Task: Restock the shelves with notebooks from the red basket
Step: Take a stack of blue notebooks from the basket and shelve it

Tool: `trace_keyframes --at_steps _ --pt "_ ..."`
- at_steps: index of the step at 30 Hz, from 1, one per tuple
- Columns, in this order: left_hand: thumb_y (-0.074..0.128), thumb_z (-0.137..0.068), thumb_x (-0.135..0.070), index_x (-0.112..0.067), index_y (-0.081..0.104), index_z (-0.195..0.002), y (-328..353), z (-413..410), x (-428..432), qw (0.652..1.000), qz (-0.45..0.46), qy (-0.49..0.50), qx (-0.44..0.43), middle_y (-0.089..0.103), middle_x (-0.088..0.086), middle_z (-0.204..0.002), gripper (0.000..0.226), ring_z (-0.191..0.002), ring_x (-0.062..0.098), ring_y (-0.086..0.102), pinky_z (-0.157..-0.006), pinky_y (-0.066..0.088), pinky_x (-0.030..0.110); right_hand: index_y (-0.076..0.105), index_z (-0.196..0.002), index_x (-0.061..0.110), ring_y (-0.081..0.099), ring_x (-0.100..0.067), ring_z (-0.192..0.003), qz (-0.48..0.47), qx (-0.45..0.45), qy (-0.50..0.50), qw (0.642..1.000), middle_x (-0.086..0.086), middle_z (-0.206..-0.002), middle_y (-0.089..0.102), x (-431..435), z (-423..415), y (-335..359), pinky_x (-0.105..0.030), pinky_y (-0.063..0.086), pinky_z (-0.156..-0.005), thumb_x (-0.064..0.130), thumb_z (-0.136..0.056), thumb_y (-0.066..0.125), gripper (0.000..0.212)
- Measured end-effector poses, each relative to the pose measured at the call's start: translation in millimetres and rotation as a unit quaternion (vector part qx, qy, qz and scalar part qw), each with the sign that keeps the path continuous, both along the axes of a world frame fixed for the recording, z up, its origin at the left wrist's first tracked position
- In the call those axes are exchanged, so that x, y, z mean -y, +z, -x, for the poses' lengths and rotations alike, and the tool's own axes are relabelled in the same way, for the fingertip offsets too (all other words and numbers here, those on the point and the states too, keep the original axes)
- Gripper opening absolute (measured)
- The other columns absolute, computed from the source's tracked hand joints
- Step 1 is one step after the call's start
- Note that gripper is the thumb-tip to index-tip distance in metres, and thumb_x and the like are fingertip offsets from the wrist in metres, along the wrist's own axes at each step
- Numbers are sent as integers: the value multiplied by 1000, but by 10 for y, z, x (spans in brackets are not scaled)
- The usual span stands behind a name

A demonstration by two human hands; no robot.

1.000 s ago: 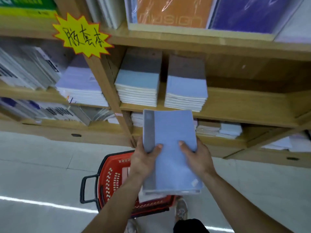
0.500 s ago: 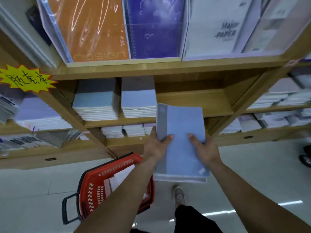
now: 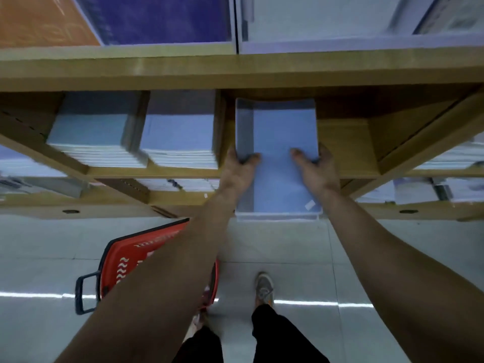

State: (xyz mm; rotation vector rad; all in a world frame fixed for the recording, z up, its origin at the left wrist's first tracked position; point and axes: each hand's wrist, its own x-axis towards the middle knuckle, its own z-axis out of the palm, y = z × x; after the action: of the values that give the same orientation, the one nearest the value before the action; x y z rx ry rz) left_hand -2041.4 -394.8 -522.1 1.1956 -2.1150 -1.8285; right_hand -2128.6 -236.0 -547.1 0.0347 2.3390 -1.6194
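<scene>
A big wooden shelf unit (image 3: pixel 235 72) fills the top half of the view. It is light brown. One thick board runs all the way across, and thinner boards sit below it. Upright boards (image 3: pixel 419 144) split the shelves into boxes. The bottom board (image 3: pixel 110 209) meets the floor and has two small dark round holes, one (image 3: pixel 70 211) on the left and one (image 3: pixel 405 211) on the right. The floor (image 3: pixel 288 244) is made of big pale grey tiles with thin lines between them. It is shiny. A long bright stripe of light (image 3: pixel 314 303) lies across it from side to side.
</scene>
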Motion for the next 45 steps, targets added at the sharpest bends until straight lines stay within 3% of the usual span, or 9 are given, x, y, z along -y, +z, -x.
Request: trace_keyframes --at_steps 4,9,14,19,26,33,36,40,45 --pt "79 -75 -37 -26 51 -137 -271 314 223 1000 12 -10 19 68 -5 -112 69 -102 22 67 -94 56 45 65 -125 19 69 -16 -99 28 12 2 1000 4 -108 71 211 330 -231 -31 55 -85 28 -87 76 41" --pt "78 -85 -36 -24 49 -138 -474 598 352 999 20 -11 25 64 -7 -109 61 -98 18 64 -94 55 39 69 -114 17 71 -16 -92 -17 24 4 1000 4 -103 74 326 669 -433 -31 57 -79 62 -61 73 69" --pt "78 -81 -45 -24 51 -130 -622 755 418 998 16 -8 59 66 -1 -116 60 -101 23 66 -95 56 47 65 -115 15 69 -18 -90 -56 55 -1 997 3 -101 70 383 846 -593 -22 46 -69 50 -76 80 55" --pt "71 -87 -48 -20 53 -131 -553 795 415 996 24 -13 90 64 2 -117 55 -97 22 61 -83 49 36 57 -117 18 59 -16 -84 -90 54 19 994 6 -98 61 320 803 -465 -19 37 -57 50 -86 72 46" --pt "71 -92 -28 -12 48 -138 -658 343 129 998 26 -2 58 60 -3 -112 53 -101 18 61 -70 52 22 54 -125 28 58 5 -83 -15 58 29 998 21 -97 59 119 298 -608 -15 46 -66 38 -95 65 32" --pt "76 -87 -35 -15 55 -134 -741 651 366 997 48 26 45 66 2 -116 55 -102 23 65 -92 56 38 56 -125 23 64 -6 -87 -5 29 11 1000 8 -108 64 415 601 -705 -19 52 -69 36 -93 69 37" --pt "77 -85 -35 -16 56 -133 -758 852 512 998 38 22 44 68 2 -118 56 -106 24 66 -98 55 42 58 -125 22 68 -14 -96 -3 16 -2 1000 6 -109 68 539 760 -721 -32 58 -81 39 -90 69 41" --pt "78 -84 -35 -19 53 -133 -791 982 564 999 26 19 32 65 -3 -112 57 -109 23 65 -101 53 45 56 -132 21 61 -10 -93 -6 22 10 1000 7 -112 63 595 895 -706 -17 47 -69 37 -94 66 43" --pt "78 -80 -47 -22 51 -137 -770 921 536 999 44 9 27 64 -5 -115 68 -109 22 63 -100 53 41 49 -139 23 63 -17 -106 16 41 36 998 3 -121 62 520 882 -648 -26 51 -80 36 -95 65 48"
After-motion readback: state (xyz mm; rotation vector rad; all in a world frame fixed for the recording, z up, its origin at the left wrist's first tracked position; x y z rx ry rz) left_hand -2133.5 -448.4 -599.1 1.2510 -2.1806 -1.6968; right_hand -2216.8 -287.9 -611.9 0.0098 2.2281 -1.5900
